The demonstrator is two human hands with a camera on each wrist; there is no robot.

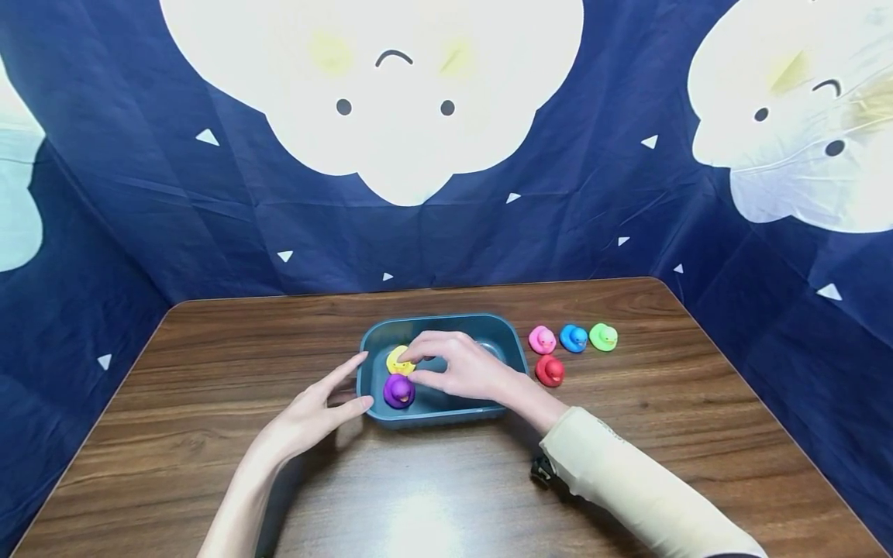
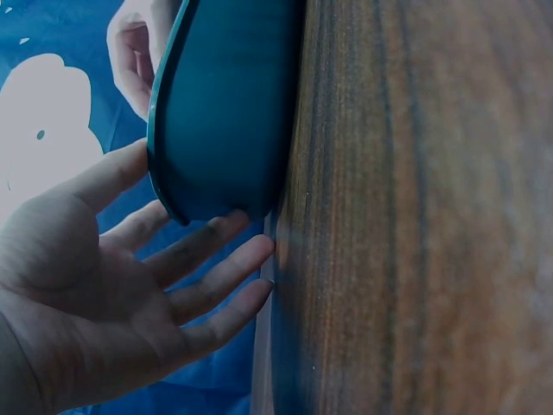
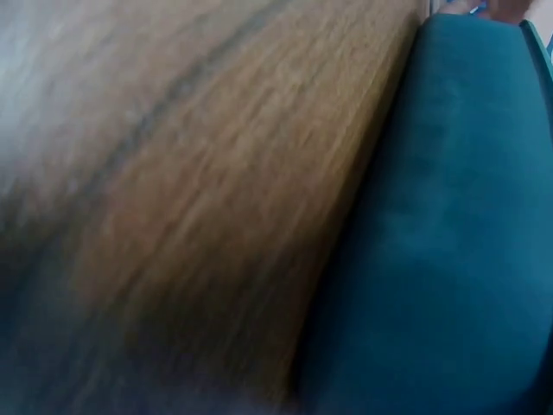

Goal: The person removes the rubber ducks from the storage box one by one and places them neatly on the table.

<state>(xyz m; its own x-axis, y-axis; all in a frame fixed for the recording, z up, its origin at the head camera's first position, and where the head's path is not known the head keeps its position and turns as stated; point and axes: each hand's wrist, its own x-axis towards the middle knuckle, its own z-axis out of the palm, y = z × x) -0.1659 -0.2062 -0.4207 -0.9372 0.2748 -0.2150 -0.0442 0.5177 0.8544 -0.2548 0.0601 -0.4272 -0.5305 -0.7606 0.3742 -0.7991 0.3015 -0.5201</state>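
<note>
A teal rectangular bin (image 1: 446,418) sits on the wooden table. In its left end are a yellow rubber duck (image 1: 395,362) and, just in front, a purple rubber duck (image 1: 399,391). My right hand (image 1: 456,364) reaches into the bin from the right, pinching the yellow duck between finger and thumb; they partly cover it. My left hand (image 1: 307,418) is at the bin's left end, thumb and fingers spread. In the left wrist view, the left hand (image 2: 112,268) touches the bin's rim and wall (image 2: 225,130). The right wrist view shows only the bin's outer side (image 3: 449,216) and table.
Right of the bin stand a pink duck (image 1: 542,340), a blue duck (image 1: 574,339) and a green duck (image 1: 603,337) in a row. A red duck (image 1: 549,371) is in front of the pink one. Dark blue cloth (image 1: 432,248) with white clouds hangs behind the table (image 1: 209,372).
</note>
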